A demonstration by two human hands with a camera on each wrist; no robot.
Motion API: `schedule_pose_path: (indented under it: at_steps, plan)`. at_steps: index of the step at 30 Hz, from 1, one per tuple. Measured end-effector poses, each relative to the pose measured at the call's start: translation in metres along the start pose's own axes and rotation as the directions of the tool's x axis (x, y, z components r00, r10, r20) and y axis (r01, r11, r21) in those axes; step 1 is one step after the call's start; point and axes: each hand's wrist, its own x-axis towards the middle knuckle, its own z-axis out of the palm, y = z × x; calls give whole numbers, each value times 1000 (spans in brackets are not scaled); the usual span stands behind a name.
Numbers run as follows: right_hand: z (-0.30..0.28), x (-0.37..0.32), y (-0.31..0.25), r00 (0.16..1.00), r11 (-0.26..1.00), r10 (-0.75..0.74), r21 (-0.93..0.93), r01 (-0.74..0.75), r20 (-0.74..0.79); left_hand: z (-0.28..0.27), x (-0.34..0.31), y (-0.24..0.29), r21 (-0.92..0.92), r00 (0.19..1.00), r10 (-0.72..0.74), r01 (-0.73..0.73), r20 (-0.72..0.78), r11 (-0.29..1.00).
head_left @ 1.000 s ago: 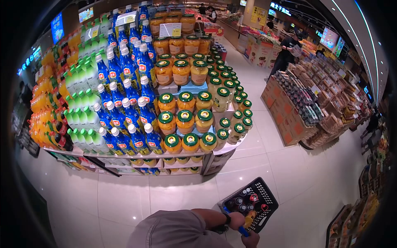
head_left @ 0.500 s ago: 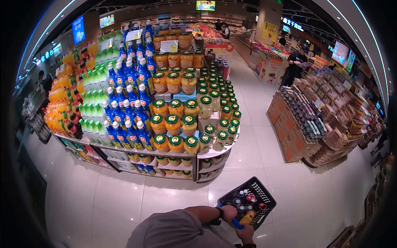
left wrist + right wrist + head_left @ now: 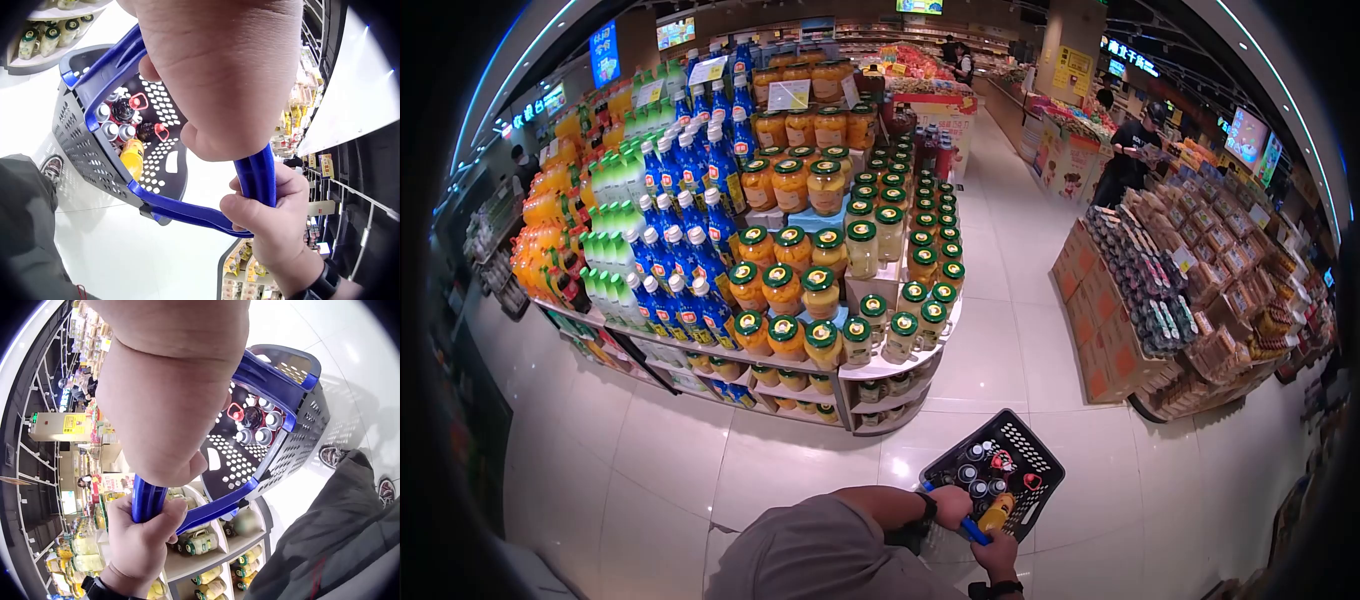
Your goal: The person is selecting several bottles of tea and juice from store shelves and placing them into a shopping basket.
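Both hands grip the blue handle (image 3: 256, 178) of a black perforated shopping basket (image 3: 1040, 455), low in the head view. The left hand (image 3: 950, 507) holds the handle nearer the basket's left side, and the right hand (image 3: 998, 553) has its fingers wrapped round it close beside. In the left wrist view the left hand (image 3: 219, 81) fills the upper middle, hiding part of the handle. Inside the basket lie several dark bottles with pale caps (image 3: 110, 130), bottles with red ring-handled caps (image 3: 139, 102) and an orange-yellow bottle (image 3: 997, 512).
A tiered display of green-lidded jars (image 3: 785, 290), blue bottles (image 3: 690, 310) and orange drinks (image 3: 550, 265) stands ahead to the left. Packaged goods (image 3: 1190, 270) are stacked on cartons (image 3: 1095, 320) at right. A person in black (image 3: 1135, 150) stands beyond them; pale tiled floor (image 3: 990, 360) runs between.
The head view has turned, so the jar display has shifted left and the carton stack slightly right. Both hands keep their grip on the basket's handle.
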Motion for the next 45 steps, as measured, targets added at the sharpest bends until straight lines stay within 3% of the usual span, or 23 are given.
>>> schedule_pose_path:
  at_steps: [3,7,11,14,17,27,33,45]
  plan:
    - [-21,27,19,1000,1000,-13,7,13,19,-2,33,-2,-20,995,-77,79,69,997]
    - [-45,66,43,994,1000,-3,-25,6,105,-2,77,-5,-62,995,-95,97,35,993]
    - [-65,106,66,994,997,-73,-33,76,80,3,120,-15,-69,990,-137,135,-28,988]
    - [-81,132,77,992,997,-37,-66,46,124,-12,142,-13,-97,984,-175,171,-27,980]
    - [-95,155,93,986,987,-140,-64,146,94,-18,165,-8,-91,973,-225,220,-51,971]
    - [-136,241,165,954,955,-281,-68,289,107,-30,259,1,-108,912,-396,385,-108,917]
    - [-175,299,201,900,909,-384,-88,408,208,-59,311,21,-115,862,-492,480,-120,870]
    - [-225,389,230,847,898,-387,-61,436,365,-73,394,8,-123,800,-581,568,-151,814]
